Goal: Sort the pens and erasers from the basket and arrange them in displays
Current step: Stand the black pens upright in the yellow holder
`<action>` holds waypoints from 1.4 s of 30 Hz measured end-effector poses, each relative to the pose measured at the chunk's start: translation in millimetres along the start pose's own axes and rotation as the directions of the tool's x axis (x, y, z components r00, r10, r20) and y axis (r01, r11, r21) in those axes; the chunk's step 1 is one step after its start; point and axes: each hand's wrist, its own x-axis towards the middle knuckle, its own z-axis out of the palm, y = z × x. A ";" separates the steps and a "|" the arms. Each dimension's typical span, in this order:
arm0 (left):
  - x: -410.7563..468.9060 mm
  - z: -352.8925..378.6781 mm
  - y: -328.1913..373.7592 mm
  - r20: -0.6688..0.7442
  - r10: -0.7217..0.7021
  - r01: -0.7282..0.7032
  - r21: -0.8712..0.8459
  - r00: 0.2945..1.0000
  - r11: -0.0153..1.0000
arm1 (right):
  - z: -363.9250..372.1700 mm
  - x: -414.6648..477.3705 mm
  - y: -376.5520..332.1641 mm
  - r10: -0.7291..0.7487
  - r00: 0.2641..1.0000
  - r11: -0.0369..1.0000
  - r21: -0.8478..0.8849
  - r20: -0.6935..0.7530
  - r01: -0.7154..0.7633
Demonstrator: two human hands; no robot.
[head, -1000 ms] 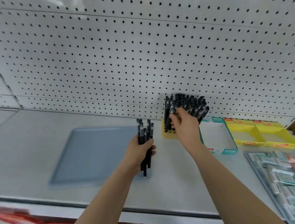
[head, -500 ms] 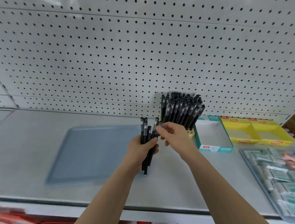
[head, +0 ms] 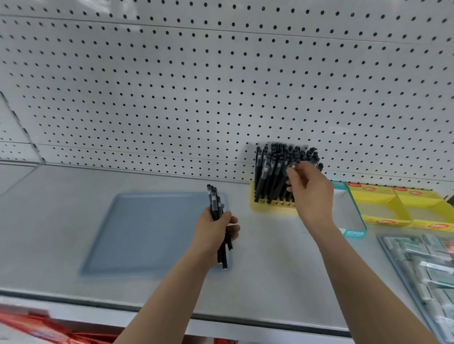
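White pegboard (head: 212, 77), grey shelf (head: 45, 215), flat blue-grey tray (head: 149, 233), red goods (head: 42, 328) below

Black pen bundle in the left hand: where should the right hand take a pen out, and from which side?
Pinch one top end of the bundle of black pens where it sticks up above the left hand, coming from above and the right. The pens stand near upright, the fingers wrap their middles, and the lower tips point at the grey shelf.

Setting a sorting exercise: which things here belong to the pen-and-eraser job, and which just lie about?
Job: pen bundle in left hand; standing pens, right hand pinching one; yellow stand; packed erasers; display boxes.
Lying about: blue-grey tray; red goods below.
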 end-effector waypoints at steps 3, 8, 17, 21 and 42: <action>0.8 1.0 -0.7 -0.032 0.019 -0.018 0.039 0.999 0.999 | 5.1 1.5 -2.7 -0.017 1.000 1.000 0.022 0.021 0.017; 1.5 0.8 3.3 0.003 0.009 -0.009 0.011 1.000 1.000 | 16.5 0.7 0.9 -0.054 0.991 0.997 -0.049 0.119 0.060; -2.2 4.2 2.8 0.068 0.023 -0.022 -0.014 0.997 1.000 | 22.8 0.5 2.4 -0.013 0.990 0.996 -0.087 0.138 0.025; -4.0 8.2 3.3 0.069 0.047 -0.042 -0.067 0.997 0.997 | 20.0 -12.5 3.3 0.136 0.979 0.989 -0.080 0.153 -0.125; -9.2 12.3 -5.8 0.050 0.013 -0.015 0.055 0.999 0.998 | -19.0 3.7 3.6 -0.039 0.998 0.999 0.009 -0.041 0.040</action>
